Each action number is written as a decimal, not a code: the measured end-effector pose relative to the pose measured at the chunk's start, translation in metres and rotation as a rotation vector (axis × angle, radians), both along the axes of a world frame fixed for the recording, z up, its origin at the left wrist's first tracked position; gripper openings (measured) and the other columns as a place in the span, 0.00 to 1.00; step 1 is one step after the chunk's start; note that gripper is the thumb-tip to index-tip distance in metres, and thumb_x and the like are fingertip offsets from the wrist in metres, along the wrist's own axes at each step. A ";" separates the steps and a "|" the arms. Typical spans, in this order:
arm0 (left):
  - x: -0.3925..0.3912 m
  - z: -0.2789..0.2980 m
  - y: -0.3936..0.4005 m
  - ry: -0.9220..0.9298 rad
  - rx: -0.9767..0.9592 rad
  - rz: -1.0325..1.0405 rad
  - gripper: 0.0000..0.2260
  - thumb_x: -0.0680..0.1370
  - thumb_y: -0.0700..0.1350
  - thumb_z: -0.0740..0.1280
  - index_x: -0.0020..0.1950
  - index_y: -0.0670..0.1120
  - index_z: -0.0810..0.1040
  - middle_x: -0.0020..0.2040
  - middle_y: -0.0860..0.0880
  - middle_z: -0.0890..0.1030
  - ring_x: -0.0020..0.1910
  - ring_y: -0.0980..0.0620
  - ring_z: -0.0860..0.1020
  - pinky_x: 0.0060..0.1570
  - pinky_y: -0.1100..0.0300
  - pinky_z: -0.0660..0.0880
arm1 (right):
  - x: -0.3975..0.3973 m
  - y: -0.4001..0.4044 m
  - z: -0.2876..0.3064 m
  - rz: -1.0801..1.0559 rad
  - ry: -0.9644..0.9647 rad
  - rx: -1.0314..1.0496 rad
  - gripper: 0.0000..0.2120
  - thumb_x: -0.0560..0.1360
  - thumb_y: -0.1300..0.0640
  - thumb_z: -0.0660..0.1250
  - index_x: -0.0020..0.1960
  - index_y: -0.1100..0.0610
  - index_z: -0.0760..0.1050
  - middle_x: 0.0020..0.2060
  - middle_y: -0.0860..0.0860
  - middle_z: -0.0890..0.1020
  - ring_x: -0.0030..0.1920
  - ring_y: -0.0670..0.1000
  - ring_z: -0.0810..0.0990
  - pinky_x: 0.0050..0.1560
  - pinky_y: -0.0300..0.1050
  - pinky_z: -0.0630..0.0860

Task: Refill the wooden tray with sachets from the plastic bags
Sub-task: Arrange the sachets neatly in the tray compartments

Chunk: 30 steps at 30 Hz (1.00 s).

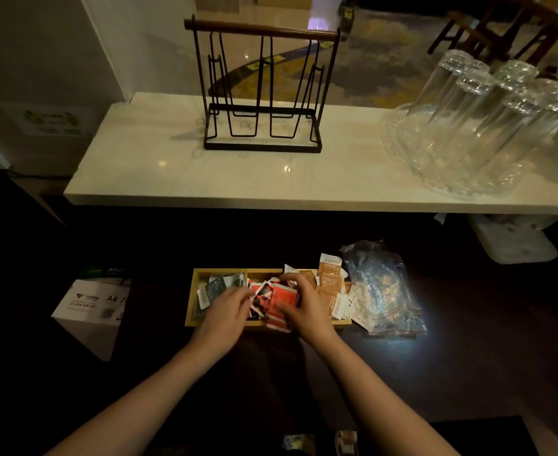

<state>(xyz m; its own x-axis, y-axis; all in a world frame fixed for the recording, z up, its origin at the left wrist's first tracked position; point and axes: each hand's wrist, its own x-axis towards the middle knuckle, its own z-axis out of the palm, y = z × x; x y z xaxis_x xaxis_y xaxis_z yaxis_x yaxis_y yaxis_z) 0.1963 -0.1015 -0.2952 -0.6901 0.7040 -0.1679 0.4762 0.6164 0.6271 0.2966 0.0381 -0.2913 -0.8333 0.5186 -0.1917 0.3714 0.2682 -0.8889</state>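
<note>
Sachets fill the wooden tray [192,299], which lies on a dark surface in the near middle of the scene. Dark sachets [215,286] are in its left compartment, red sachets [272,299] in the middle one and orange sachets [328,281] in the right one. Both hands are over the middle compartment. The left hand [230,312] rests on the left edge of the red pile with its fingers bent down. The right hand [300,302] lies on top of the red sachets with fingers curled; I cannot tell if it really grips any. The two hands are close together, with red sachets between them. A plastic bag [381,287] lies just right of the tray, touching loose white sachets [358,311]. Farther away, a pale counter [159,169] carries a black wire rack [261,90] and upturned glasses [478,103].
</note>
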 end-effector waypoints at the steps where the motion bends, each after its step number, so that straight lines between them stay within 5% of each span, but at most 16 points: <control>1: -0.011 -0.004 0.001 0.213 -0.008 -0.042 0.15 0.80 0.43 0.58 0.66 0.48 0.72 0.65 0.50 0.74 0.64 0.52 0.72 0.64 0.58 0.69 | -0.006 0.003 0.001 0.021 -0.030 0.113 0.17 0.74 0.61 0.68 0.62 0.53 0.72 0.54 0.46 0.78 0.55 0.47 0.79 0.51 0.37 0.77; 3: -0.029 -0.017 0.001 0.420 -0.084 -0.160 0.21 0.78 0.40 0.62 0.71 0.50 0.67 0.72 0.50 0.69 0.71 0.50 0.65 0.69 0.53 0.66 | -0.019 0.005 -0.002 0.104 -0.050 0.352 0.17 0.75 0.62 0.67 0.62 0.56 0.73 0.57 0.51 0.78 0.58 0.50 0.77 0.57 0.40 0.74; 7: -0.046 -0.043 -0.007 0.517 -0.286 -0.308 0.31 0.75 0.36 0.64 0.75 0.52 0.59 0.78 0.52 0.58 0.77 0.51 0.53 0.72 0.52 0.53 | -0.039 -0.007 -0.017 0.320 -0.068 0.511 0.22 0.71 0.65 0.70 0.64 0.57 0.71 0.62 0.56 0.74 0.62 0.56 0.74 0.62 0.47 0.71; 10: -0.048 -0.048 -0.016 0.590 -0.334 -0.350 0.29 0.73 0.37 0.67 0.72 0.51 0.65 0.75 0.51 0.65 0.75 0.50 0.59 0.71 0.52 0.54 | -0.048 -0.010 -0.027 0.411 -0.114 0.625 0.23 0.71 0.65 0.69 0.65 0.59 0.69 0.61 0.58 0.74 0.61 0.59 0.73 0.59 0.51 0.73; 13: -0.051 -0.055 -0.026 0.611 -0.331 -0.382 0.20 0.75 0.47 0.68 0.67 0.48 0.73 0.68 0.49 0.75 0.71 0.49 0.68 0.67 0.51 0.66 | -0.048 -0.011 -0.038 0.462 -0.107 0.829 0.23 0.68 0.61 0.72 0.62 0.60 0.72 0.56 0.59 0.77 0.57 0.60 0.76 0.54 0.52 0.76; 16: -0.050 -0.060 -0.032 0.551 -0.331 -0.371 0.21 0.77 0.53 0.64 0.67 0.46 0.73 0.68 0.49 0.75 0.70 0.49 0.69 0.67 0.51 0.66 | -0.046 -0.014 -0.048 0.415 -0.127 0.938 0.24 0.67 0.57 0.73 0.61 0.58 0.72 0.57 0.57 0.77 0.57 0.58 0.76 0.55 0.51 0.75; 21: -0.039 -0.057 -0.025 0.473 -0.210 -0.281 0.25 0.77 0.53 0.63 0.73 0.47 0.65 0.73 0.48 0.68 0.73 0.50 0.63 0.70 0.54 0.57 | -0.043 -0.021 -0.057 0.372 -0.148 0.800 0.31 0.72 0.59 0.69 0.72 0.59 0.61 0.70 0.59 0.67 0.71 0.59 0.63 0.71 0.54 0.65; 24: -0.033 -0.055 -0.018 0.515 -0.189 -0.293 0.28 0.77 0.55 0.60 0.75 0.47 0.58 0.75 0.48 0.62 0.74 0.51 0.59 0.70 0.51 0.57 | -0.037 -0.025 -0.060 0.287 -0.127 0.736 0.33 0.73 0.60 0.68 0.73 0.57 0.57 0.70 0.57 0.66 0.72 0.56 0.62 0.71 0.52 0.64; 30: -0.022 -0.064 -0.001 0.522 -0.260 -0.355 0.28 0.77 0.56 0.49 0.74 0.44 0.60 0.74 0.46 0.64 0.73 0.50 0.62 0.71 0.52 0.61 | -0.033 -0.028 -0.059 0.227 -0.054 0.504 0.37 0.74 0.63 0.66 0.76 0.57 0.49 0.75 0.56 0.58 0.76 0.52 0.53 0.75 0.51 0.56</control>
